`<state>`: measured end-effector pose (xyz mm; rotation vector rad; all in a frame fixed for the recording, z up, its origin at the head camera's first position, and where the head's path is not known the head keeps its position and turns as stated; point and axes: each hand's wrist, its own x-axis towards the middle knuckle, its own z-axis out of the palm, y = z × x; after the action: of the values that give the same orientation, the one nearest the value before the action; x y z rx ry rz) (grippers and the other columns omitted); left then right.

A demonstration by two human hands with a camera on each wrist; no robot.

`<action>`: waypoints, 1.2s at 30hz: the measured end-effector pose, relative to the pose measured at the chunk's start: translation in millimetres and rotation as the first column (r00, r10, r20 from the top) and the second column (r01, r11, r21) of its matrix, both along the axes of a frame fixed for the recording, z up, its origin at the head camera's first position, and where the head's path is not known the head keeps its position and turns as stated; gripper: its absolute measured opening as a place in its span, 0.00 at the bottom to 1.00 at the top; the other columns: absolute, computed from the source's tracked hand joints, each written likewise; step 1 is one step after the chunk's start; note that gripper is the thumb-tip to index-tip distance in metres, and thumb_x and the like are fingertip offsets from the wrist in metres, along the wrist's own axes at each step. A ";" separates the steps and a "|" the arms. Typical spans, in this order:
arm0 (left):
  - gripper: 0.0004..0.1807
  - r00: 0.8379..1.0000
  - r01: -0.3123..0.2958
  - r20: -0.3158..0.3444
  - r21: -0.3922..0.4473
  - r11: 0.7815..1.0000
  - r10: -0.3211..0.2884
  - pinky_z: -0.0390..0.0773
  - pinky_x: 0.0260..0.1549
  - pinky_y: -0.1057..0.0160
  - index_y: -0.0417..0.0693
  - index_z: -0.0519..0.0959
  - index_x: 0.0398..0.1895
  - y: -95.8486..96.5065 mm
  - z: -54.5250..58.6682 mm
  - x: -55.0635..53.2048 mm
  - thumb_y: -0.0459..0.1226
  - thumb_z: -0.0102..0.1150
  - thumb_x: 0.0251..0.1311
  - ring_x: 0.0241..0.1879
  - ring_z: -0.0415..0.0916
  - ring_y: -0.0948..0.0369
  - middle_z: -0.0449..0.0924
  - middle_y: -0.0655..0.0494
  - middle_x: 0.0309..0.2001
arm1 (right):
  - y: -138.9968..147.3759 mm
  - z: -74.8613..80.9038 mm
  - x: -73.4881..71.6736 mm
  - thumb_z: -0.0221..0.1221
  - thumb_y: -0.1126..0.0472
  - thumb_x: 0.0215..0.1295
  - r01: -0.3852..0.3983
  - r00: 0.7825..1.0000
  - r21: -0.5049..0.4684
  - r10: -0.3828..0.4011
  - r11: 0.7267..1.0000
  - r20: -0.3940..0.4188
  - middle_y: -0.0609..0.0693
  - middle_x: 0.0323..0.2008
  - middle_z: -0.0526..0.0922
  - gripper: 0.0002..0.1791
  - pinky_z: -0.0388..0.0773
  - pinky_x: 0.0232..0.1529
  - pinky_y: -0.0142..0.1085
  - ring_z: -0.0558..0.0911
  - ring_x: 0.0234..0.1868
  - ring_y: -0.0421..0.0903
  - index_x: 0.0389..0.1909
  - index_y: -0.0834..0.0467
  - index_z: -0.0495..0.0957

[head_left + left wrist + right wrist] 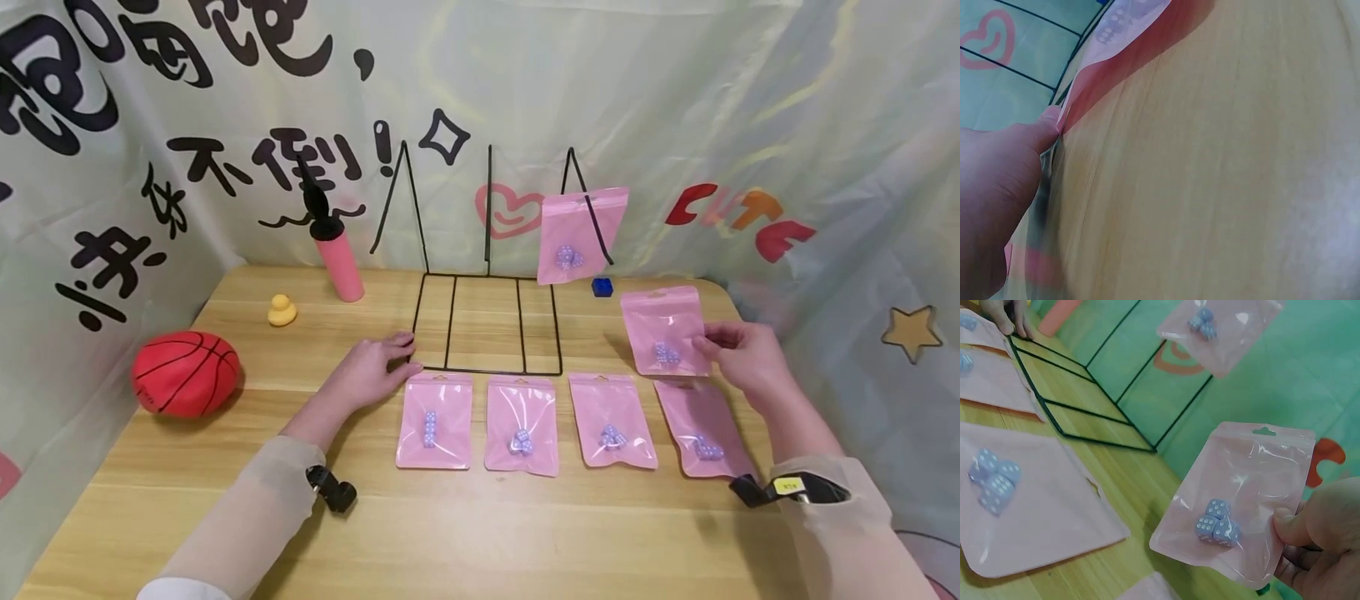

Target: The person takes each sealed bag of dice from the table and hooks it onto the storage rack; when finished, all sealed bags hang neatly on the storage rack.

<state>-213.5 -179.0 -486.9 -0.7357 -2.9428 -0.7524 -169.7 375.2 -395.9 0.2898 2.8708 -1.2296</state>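
"What does the right grip (738,354) have?"

"A bag (660,325) with dice (1217,523) inside, its edge pinched between thumb and fingers. It is raised off the desk (525,533)."

"And the left grip (371,367)?"

"Its fingers lie loosely extended at the near left corner of the rack (487,371), perhaps steadying it. It seems to hold nothing; whether its thumb touches the leftmost bag is hard to tell."

"How far along is the work?"

"Early, by the look of it. One hung bag (572,233) is on the right hook (589,204), beyond the right grip and to its left. That one looks done; the other two hooks (489,200) carry none."

"What is left?"

"Probably the pinched bag, plus four bags (521,421) in a row, from just nearer the person than the left grip across to just below the right grip. If all are to hang, five remain."
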 end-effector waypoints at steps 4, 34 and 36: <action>0.27 1.000 0.013 0.005 -0.012 1.000 -0.013 0.69 0.71 0.46 0.41 0.81 0.66 2.1 2.1 0.0 0.50 0.64 0.75 0.72 0.69 0.47 0.73 0.47 0.72 | -9.4 9.1 7.2 0.60 0.58 0.80 -0.006 1.000 -0.017 0.006 1.000 -0.021 0.65 0.54 0.82 0.22 0.81 0.38 0.25 0.78 0.46 0.52 0.64 0.70 0.78; 0.26 0.997 -0.067 0.057 0.152 0.986 0.059 0.66 0.73 0.48 0.41 0.83 0.63 2.2 -10.0 0.9 0.50 0.68 0.72 0.72 0.70 0.50 0.75 0.52 0.70 | -92.7 61.5 38.9 0.68 0.68 0.71 -0.206 0.931 -0.256 0.110 0.944 -0.348 0.46 0.35 0.91 0.10 0.83 0.38 0.24 0.83 0.35 0.41 0.48 0.69 0.87; 0.26 0.996 -0.070 0.057 0.152 0.986 0.062 0.66 0.73 0.48 0.41 0.83 0.63 1.9 -10.6 0.7 0.50 0.68 0.72 0.72 0.70 0.50 0.75 0.52 0.70 | -96.5 61.9 37.3 0.68 0.68 0.70 -0.198 0.926 -0.268 0.090 0.943 -0.367 0.45 0.35 0.91 0.09 0.82 0.38 0.24 0.83 0.35 0.41 0.48 0.69 0.87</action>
<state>-212.7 -177.0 -497.5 -0.6131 -2.8958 -0.9943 -132.4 278.6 -334.0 -0.1652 2.8389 -1.8193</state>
